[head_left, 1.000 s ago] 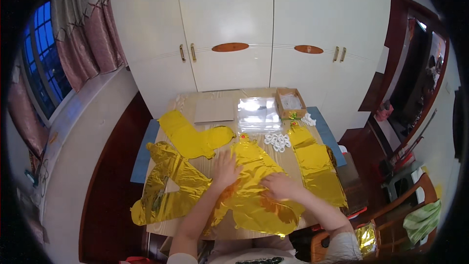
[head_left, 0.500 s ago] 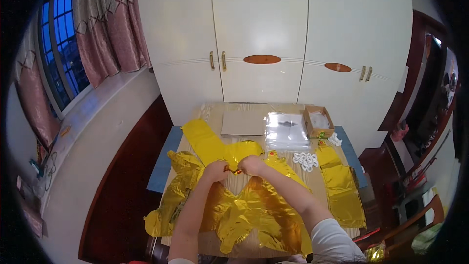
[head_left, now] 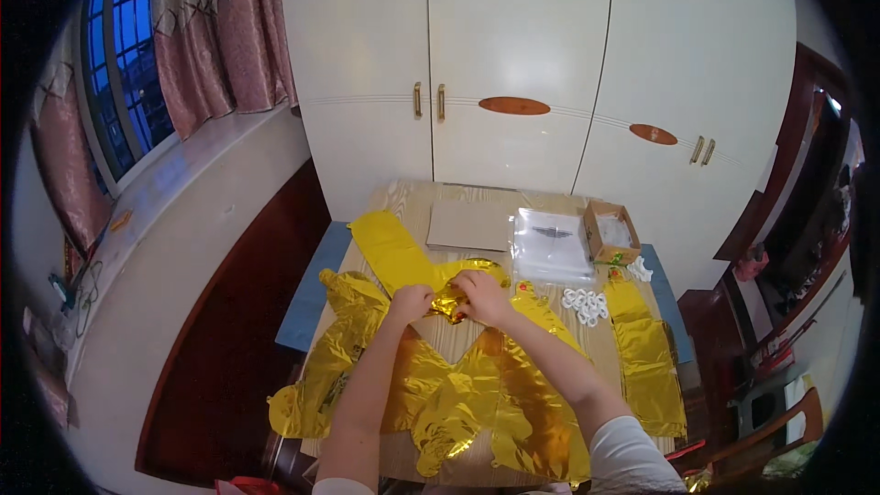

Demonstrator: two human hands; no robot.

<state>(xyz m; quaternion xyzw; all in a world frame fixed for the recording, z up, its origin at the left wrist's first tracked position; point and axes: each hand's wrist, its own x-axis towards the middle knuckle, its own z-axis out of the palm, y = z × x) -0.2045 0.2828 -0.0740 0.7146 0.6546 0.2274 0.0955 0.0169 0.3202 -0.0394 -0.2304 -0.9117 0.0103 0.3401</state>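
Note:
Over the middle of the table my two hands work at one end of a flat gold foil balloon (head_left: pixel 390 247). My left hand (head_left: pixel 410 303) is closed, pinching the crinkled foil edge. Just to its right, my right hand (head_left: pixel 481 297) curls its fingers over the same bunched foil, thumb low against it. More deflated gold foil balloons (head_left: pixel 454 394) lie spread below my hands and under my forearms. Another crumpled gold one (head_left: pixel 353 312) is left of my left hand.
A cardboard sheet (head_left: pixel 467 225) and clear plastic bags (head_left: pixel 553 247) lie at the back. An open cardboard box (head_left: pixel 612 231) stands beside them. White rings (head_left: pixel 585 306) are piled right of my hands, near folded gold foil (head_left: pixel 646 357). Behind the table rises a white wardrobe (head_left: pixel 513 37).
The foil between my hands is now bunched up and catches more light. My right hand has raised and loosened its fingers over it. The whole view has shifted slightly.

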